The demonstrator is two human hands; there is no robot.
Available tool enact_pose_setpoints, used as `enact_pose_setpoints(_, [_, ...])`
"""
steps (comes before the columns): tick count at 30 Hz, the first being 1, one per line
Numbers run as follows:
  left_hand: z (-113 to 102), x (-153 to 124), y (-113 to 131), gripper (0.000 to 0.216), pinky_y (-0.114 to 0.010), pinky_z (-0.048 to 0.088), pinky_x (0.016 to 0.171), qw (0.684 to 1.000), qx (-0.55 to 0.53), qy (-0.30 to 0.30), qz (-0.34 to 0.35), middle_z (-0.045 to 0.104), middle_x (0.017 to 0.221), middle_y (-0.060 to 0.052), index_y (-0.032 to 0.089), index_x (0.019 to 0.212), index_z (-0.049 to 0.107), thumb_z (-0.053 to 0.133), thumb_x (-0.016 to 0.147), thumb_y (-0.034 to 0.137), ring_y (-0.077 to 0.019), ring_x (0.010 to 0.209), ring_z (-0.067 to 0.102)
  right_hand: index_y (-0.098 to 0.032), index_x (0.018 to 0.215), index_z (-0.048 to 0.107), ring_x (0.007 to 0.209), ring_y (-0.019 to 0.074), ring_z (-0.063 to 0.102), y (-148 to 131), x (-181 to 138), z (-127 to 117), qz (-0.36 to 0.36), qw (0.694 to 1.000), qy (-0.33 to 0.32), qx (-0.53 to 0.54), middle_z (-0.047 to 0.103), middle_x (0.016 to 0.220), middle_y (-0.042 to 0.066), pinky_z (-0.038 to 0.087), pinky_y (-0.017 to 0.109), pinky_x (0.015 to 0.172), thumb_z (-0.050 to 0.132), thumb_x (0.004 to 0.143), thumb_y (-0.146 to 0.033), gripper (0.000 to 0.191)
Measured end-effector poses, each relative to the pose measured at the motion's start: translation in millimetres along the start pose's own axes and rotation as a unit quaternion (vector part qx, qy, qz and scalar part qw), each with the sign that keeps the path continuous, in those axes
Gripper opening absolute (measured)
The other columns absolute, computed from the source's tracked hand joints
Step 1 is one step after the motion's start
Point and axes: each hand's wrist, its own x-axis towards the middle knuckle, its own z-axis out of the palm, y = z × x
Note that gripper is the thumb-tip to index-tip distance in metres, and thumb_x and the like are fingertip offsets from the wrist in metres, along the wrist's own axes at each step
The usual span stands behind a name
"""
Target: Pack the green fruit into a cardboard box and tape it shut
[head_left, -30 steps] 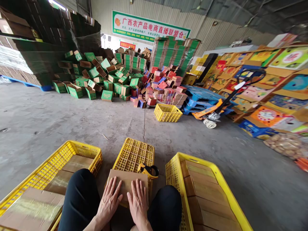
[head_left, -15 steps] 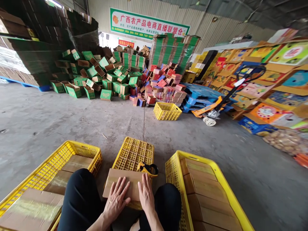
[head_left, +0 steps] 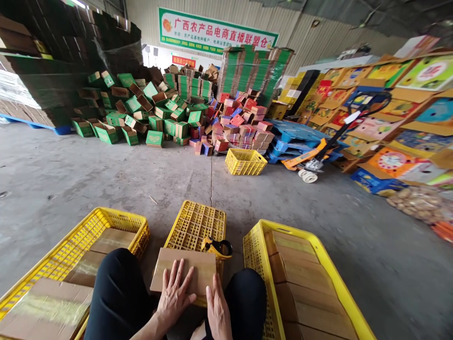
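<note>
A closed cardboard box [head_left: 198,262] lies across the near end of an upturned yellow plastic crate [head_left: 196,219], between my knees. My left hand [head_left: 174,293] rests on the box top, its fingers spread. At the box's right end is my right hand [head_left: 217,302], fingers stretched out and against that side. Just behind the box, on the crate, sits a yellow tape dispenser [head_left: 215,247] with a black ring-shaped part. Neither hand grips anything.
To the left, a yellow crate [head_left: 136,222] holds taped cardboard boxes [head_left: 46,302]. Another crate [head_left: 260,245] packed with boxes [head_left: 307,278] stands right. Farther off are a yellow crate [head_left: 246,162], a pallet jack [head_left: 311,165], blue pallets [head_left: 293,134] and heaped green boxes [head_left: 155,138].
My right hand has slid from the top of the box down to its right end. My left hand stays on top, shifted slightly right, fingers spread wider.
</note>
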Motion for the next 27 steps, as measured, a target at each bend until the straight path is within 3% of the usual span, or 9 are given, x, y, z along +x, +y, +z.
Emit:
enact_pose_setpoints(4, [6.3,7.1,13.0,0.086,-0.077,0.028,0.12,1.0,-0.002,-0.007,-0.003,0.023,0.179,-0.014,0.038,0.172,0.025,0.07,0.098,0.039,-0.0492,0.162,0.023,-0.026,0.171,0.033,0.145,0.0307,0.058,8.0,-21.9,3.7,-0.074,0.997,0.016,-0.004,0.051,0.165,0.009,0.051,0.047,0.121,0.037,0.112,-0.033,0.06])
enact_pose_setpoints(9, [15.2,19.4,31.1,0.081,-0.064,0.025,0.128,0.994,-0.034,-0.038,0.093,0.034,0.175,-0.011,0.037,0.171,0.031,0.066,0.101,0.055,-0.0401,0.159,0.033,-0.021,0.166,0.044,0.132,0.0263,0.07,14.0,-30.3,10.8,-0.091,0.995,0.03,-0.04,0.067,0.15,0.013,0.059,0.035,0.109,0.034,0.111,-0.017,0.056])
enact_pose_setpoints(14, [18.2,19.8,34.5,0.085,-0.066,0.014,0.13,0.993,-0.028,-0.038,0.106,0.035,0.175,-0.012,0.036,0.171,0.029,0.064,0.099,0.063,-0.0406,0.161,0.029,-0.018,0.168,0.038,0.129,0.024,0.072,10.4,-28.7,14.5,-0.069,0.994,0.042,-0.072,0.071,0.144,0.014,0.06,0.032,0.104,0.03,0.108,-0.008,0.062])
enact_pose_setpoints(21, [17.6,19.3,32.6,0.084,-0.067,0.004,0.131,0.992,-0.012,-0.018,0.122,0.035,0.175,-0.014,0.032,0.17,0.034,0.067,0.098,0.06,-0.0404,0.163,0.023,-0.013,0.138,0.072,0.127,0.0228,0.072,12.7,10.9,24.3,-0.081,0.99,0.02,-0.118,0.073,0.139,0.016,0.058,0.03,0.105,0.022,0.109,-0.008,0.058])
enact_pose_setpoints(24, [18.4,19.7,33.4,0.086,-0.066,0.006,0.131,0.993,0.0,-0.011,0.119,0.037,0.174,-0.014,0.031,0.17,0.036,0.068,0.096,0.063,-0.0414,0.163,0.023,-0.009,0.149,0.063,0.123,0.0231,0.074,16.1,30.6,29.7,-0.096,0.986,0.023,-0.133,0.076,0.134,0.018,0.059,0.03,0.104,0.021,0.11,-0.008,0.058])
enact_pose_setpoints(27, [20.1,20.4,31.9,0.088,-0.066,0.004,0.131,0.991,0.013,0.009,0.133,0.04,0.173,-0.014,0.03,0.169,0.037,0.066,0.095,0.068,-0.042,0.163,0.02,-0.01,0.168,0.036,0.12,0.0242,0.076,17.0,36.7,30.1,-0.112,0.986,0.046,-0.116,0.074,0.136,0.019,0.059,0.032,0.104,0.021,0.111,-0.01,0.059])
